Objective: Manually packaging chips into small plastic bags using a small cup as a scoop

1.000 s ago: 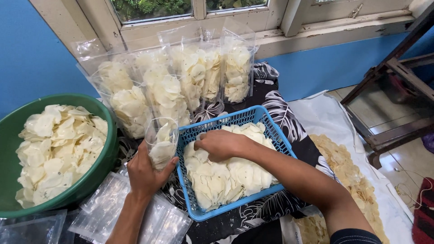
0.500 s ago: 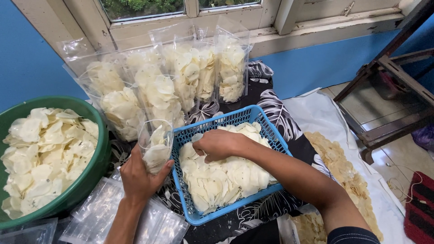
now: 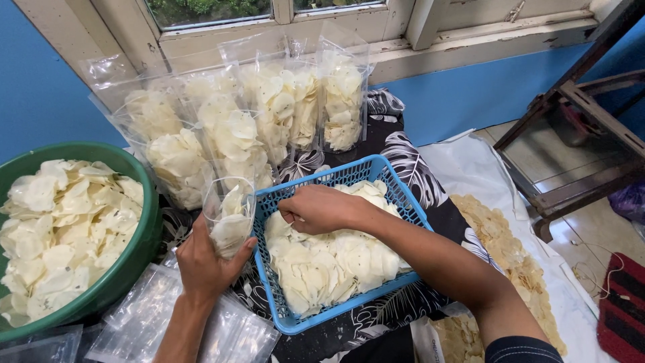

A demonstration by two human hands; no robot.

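Blue plastic basket (image 3: 411,202), heaped with pale white chips (image 3: 336,259), sits on a black leaf-patterned cloth (image 3: 416,168). Over its near-left corner the right hand (image 3: 321,208) curls knuckles-up, fingers bunched together on a small gather of chips. Just beside the basket's left wall, the left hand (image 3: 205,262) wraps around the lower part of a clear, partly filled bag (image 3: 230,215), held upright with its mouth open. A green basin (image 3: 138,259) of more chips stands to the left, filled bags (image 3: 269,114) lean against the window wall behind, and empty clear bags (image 3: 154,316) lie flat beneath the left wrist.
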